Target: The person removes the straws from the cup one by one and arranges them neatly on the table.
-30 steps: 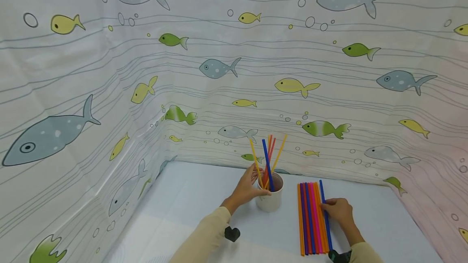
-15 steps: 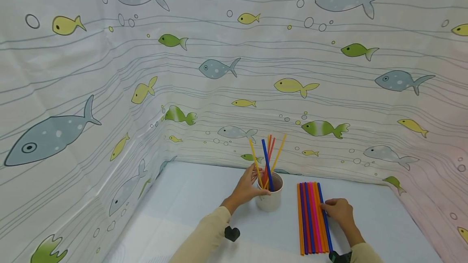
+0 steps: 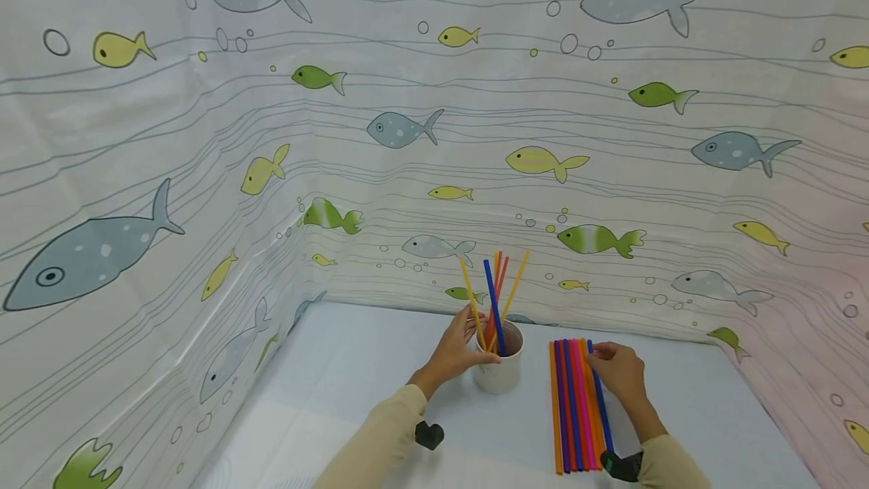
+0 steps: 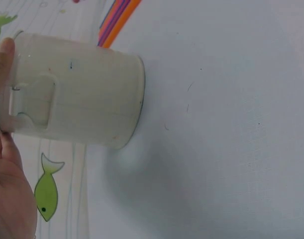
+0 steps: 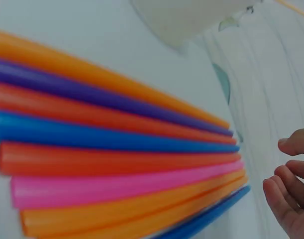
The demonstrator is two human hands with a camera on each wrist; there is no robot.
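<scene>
A white cup [image 3: 498, 374] stands on the pale blue table [image 3: 366, 376] with yellow, blue, red and orange straws [image 3: 494, 300] leaning in it. My left hand [image 3: 470, 339] grips the cup's left side, the thumb [image 4: 3, 50] against its rim. To the cup's right lies a row of several coloured straws [image 3: 575, 406], side by side. My right hand [image 3: 614, 370] rests at the far end of the row, over the rightmost blue straw [image 3: 600, 413]. In the right wrist view its fingers [image 5: 290, 191] are loosely curled beside the blue straw's tip [image 5: 236, 195] and hold nothing.
A fish-patterned cloth [image 3: 407, 134] walls the table at the back and on both sides. Black wrist devices [image 3: 429, 435] sit on each forearm. Bare tabletop stretches left of the cup and right of the straws.
My right hand has slid away from me along the row, from its middle to its far end. The rightmost blue straw now lies closer in line with the others. The left hand has stayed put.
</scene>
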